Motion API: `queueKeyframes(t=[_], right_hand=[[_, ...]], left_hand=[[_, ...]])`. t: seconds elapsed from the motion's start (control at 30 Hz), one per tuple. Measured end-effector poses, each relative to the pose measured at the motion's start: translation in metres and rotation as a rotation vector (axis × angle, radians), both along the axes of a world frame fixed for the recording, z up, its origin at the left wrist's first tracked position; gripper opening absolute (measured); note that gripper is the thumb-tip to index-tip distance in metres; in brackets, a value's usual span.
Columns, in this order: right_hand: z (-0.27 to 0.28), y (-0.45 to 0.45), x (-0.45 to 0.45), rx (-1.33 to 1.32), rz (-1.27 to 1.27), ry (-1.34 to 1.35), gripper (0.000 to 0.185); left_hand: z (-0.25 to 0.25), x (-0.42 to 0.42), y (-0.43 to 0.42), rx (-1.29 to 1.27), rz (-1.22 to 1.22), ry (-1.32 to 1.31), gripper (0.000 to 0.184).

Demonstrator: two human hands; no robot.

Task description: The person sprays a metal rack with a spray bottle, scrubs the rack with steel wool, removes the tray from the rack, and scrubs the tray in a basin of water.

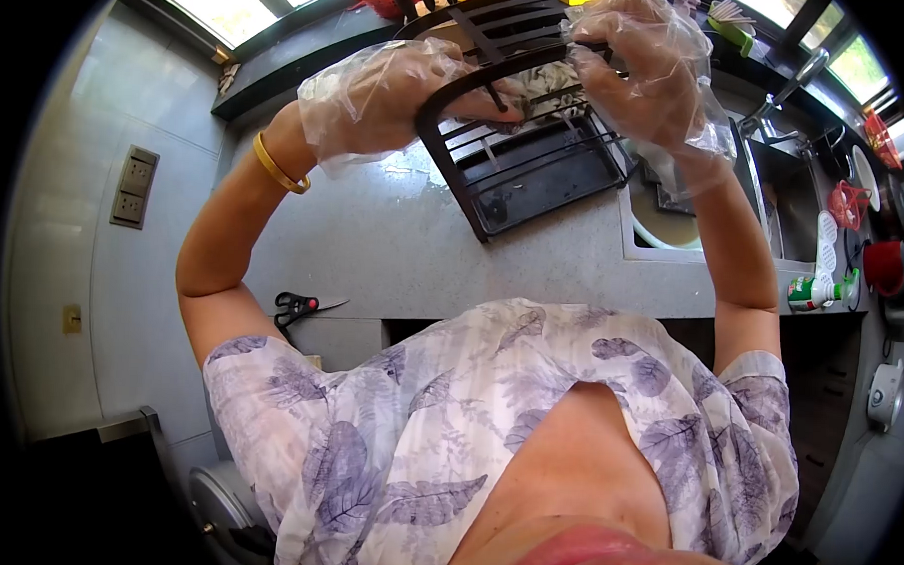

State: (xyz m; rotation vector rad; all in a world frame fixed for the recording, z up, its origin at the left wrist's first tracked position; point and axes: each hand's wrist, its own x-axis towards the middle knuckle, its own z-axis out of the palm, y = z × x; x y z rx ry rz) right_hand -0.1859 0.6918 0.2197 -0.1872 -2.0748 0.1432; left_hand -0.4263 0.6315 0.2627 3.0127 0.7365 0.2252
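A black metal rack (458, 173) with several bars and a dark tray in its base stands tilted on the counter. My left hand (404, 87), in a clear plastic glove, reaches in at the rack's left side, its fingers curled among the bars. My right hand (643, 75), gloved the same way, is closed around the upper right of the frame. A crumpled grey patterned cloth (551, 79) shows between the bars, close to my left fingertips. Whether either hand touches the cloth, I cannot tell.
Scissors (297, 305) lie at the counter's front edge on the left. Right of the rack are a sink with a pale basin (663, 235), a faucet (777, 100), a white slotted spatula (826, 246) and a green-and-white bottle (813, 292). Windows line the back.
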Motion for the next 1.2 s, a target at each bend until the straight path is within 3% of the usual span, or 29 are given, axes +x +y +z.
queueKeyframes(t=[0.13,0.27,0.37,0.5,0.6,0.73,0.87,0.9,1.0,1.07,1.13,1.2], right_hand=[[-0.002,-0.002,-0.007,-0.01,-0.027,-0.008,0.016],[-0.003,0.002,-0.015,0.054,-0.015,0.02,0.016],[-0.004,0.001,-0.015,0.055,-0.055,0.0,0.016],[-0.003,-0.005,-0.012,0.076,-0.14,-0.002,0.017],[-0.007,-0.004,-0.015,0.061,-0.126,0.026,0.017],[-0.005,-0.004,-0.018,0.051,-0.128,-0.009,0.018],[-0.007,0.001,-0.026,0.16,-0.172,0.015,0.018],[-0.006,0.001,-0.027,0.172,-0.192,0.001,0.018],[-0.005,0.004,-0.025,0.209,-0.206,-0.005,0.018],[-0.008,0.009,-0.026,0.232,-0.15,0.042,0.017],[-0.003,0.001,-0.025,0.193,-0.219,-0.009,0.018],[0.003,0.001,-0.024,0.203,-0.236,-0.058,0.02]], left_hand=[[-0.033,-0.049,-0.001,0.122,0.298,-0.016,0.024],[-0.012,-0.027,-0.014,0.398,0.467,0.459,0.029],[-0.007,-0.017,-0.017,0.51,0.354,0.289,0.028],[0.0,-0.015,-0.016,-0.082,0.034,-0.171,0.033],[-0.007,-0.011,-0.013,-0.045,0.073,-0.092,0.034],[-0.013,-0.014,-0.013,0.365,0.262,0.049,0.023],[-0.014,-0.021,-0.008,0.635,0.4,0.456,0.011],[-0.009,-0.028,-0.008,0.711,0.347,0.366,0.012],[-0.011,-0.062,-0.017,0.537,0.281,-0.375,0.015],[-0.019,-0.068,-0.047,0.598,0.558,-0.582,0.02],[-0.041,-0.077,-0.063,0.423,0.734,-0.864,0.018],[-0.061,-0.076,-0.071,0.442,0.9,-0.921,0.017]])
